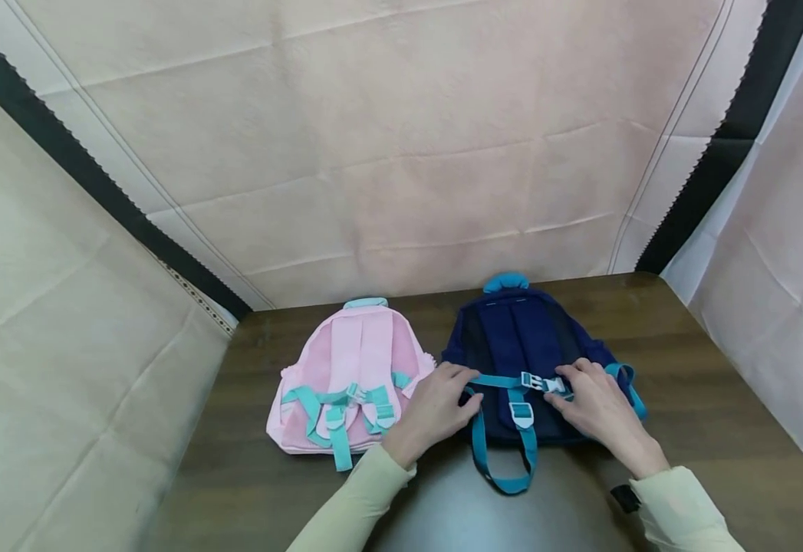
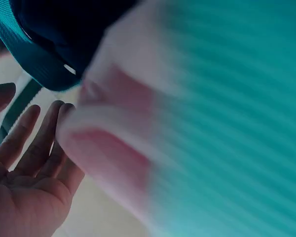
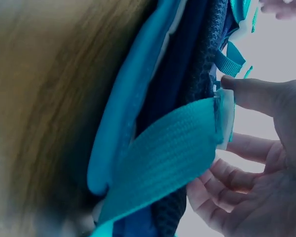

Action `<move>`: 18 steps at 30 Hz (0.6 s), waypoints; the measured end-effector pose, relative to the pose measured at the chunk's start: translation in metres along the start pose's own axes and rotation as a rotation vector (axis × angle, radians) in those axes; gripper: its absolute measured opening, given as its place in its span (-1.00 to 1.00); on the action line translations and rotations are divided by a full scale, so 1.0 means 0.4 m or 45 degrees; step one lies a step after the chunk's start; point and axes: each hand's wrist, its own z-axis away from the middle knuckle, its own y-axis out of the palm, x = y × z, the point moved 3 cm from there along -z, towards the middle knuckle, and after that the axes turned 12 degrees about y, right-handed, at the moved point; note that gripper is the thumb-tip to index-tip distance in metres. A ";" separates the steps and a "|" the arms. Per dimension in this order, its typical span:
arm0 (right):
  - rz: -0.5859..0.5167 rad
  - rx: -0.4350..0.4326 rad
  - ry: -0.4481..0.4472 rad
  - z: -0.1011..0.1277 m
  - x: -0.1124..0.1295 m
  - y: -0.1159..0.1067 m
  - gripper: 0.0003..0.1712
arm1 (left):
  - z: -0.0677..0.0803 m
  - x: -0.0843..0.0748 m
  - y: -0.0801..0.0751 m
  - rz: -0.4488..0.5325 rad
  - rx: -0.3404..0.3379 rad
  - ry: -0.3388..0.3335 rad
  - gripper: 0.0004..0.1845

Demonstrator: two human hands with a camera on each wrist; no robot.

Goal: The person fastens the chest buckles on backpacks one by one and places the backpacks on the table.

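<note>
A navy backpack (image 1: 505, 330) lies on the table with its straps facing up. Across it runs a blue chest strap (image 1: 498, 380) with a white buckle (image 1: 532, 381), whose two halves sit together. My right hand (image 1: 597, 406) pinches the buckle's right end between thumb and fingers; the right wrist view shows the white buckle edge (image 3: 227, 116) at those fingertips. At the strap's left end is my left hand (image 1: 436, 406), thumb apart from the fairly straight fingers. A blue strap (image 2: 19, 106) shows between that thumb and fingers in the left wrist view.
Left of the navy backpack lies a pink backpack (image 1: 363, 345) with turquoise straps, partly behind my left hand. A blue strap loop (image 1: 510, 484) hangs toward the front of the brown table (image 1: 677, 368). Pale fabric walls (image 1: 442, 153) enclose the table's back and sides.
</note>
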 end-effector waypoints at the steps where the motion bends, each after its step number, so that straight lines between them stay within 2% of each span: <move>1: 0.017 0.007 0.007 -0.003 0.002 0.001 -0.45 | -0.015 -0.006 0.007 0.015 0.029 0.015 -0.65; 4: 0.056 0.011 0.024 -0.013 0.011 0.004 -0.52 | -0.062 -0.021 0.030 0.015 0.115 0.057 -0.61; 10: 0.071 0.006 0.054 -0.033 0.025 0.006 -0.63 | -0.138 -0.038 0.078 -0.087 0.299 0.104 -0.53; 14: 0.099 -0.020 0.027 -0.035 0.024 0.006 -0.65 | -0.167 -0.042 0.110 -0.079 0.342 0.127 -0.50; 18: 0.103 -0.058 -0.052 -0.027 0.021 0.008 -0.67 | -0.176 -0.048 0.134 -0.042 0.357 0.138 -0.53</move>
